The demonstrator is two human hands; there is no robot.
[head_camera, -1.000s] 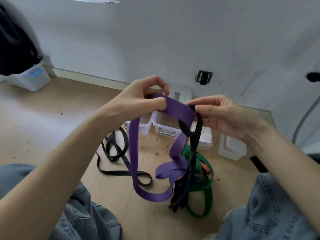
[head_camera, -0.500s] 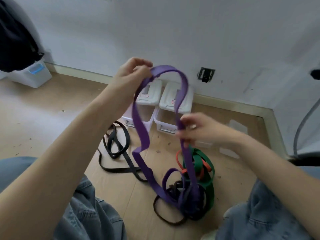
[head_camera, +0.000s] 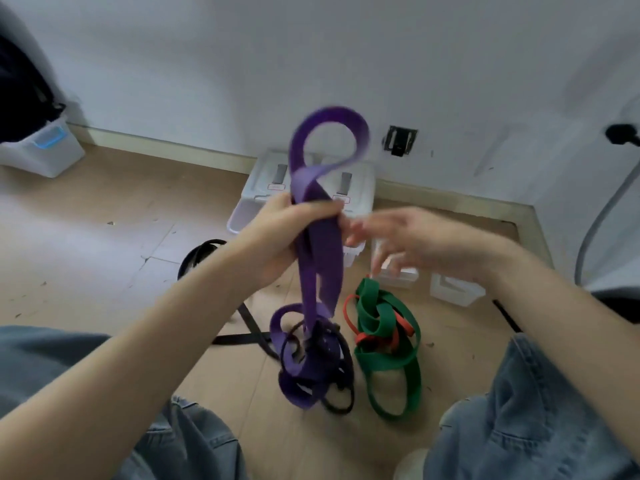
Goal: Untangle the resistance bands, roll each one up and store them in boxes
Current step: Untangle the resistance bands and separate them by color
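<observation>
Head view: my left hand [head_camera: 277, 233] grips the purple band [head_camera: 320, 244] mid-length, fingers wrapped round both strands. A loop of it stands up above the fist; the rest hangs down to the floor [head_camera: 104, 244]. My right hand [head_camera: 398, 237] is just beside the band, fingers spread and loose, holding nothing; it's motion-blurred, so I can't tell whether the fingertips touch the strap.

The band's lower end is knotted up with a thin black band [head_camera: 337, 372] in a clump on the floor between my knees. Just right of that clump lies the green band [head_camera: 384, 344], with a red band [head_camera: 398, 332] threaded through it. Another black band [head_camera: 204, 251] lies on the floor behind my left forearm, partly hidden by it.

Two clear storage boxes [head_camera: 263, 188] with lids sit side by side against the wall, behind the raised purple loop and partly blocked by it and my left hand. Smaller clear containers [head_camera: 453, 289] sit on the floor under my right wrist. Far left is a white bin [head_camera: 41, 150] with a dark bag [head_camera: 20, 95] on top. There's a wall socket [head_camera: 400, 140] above the skirting and a grey cable [head_camera: 599, 223] at the right edge.
</observation>
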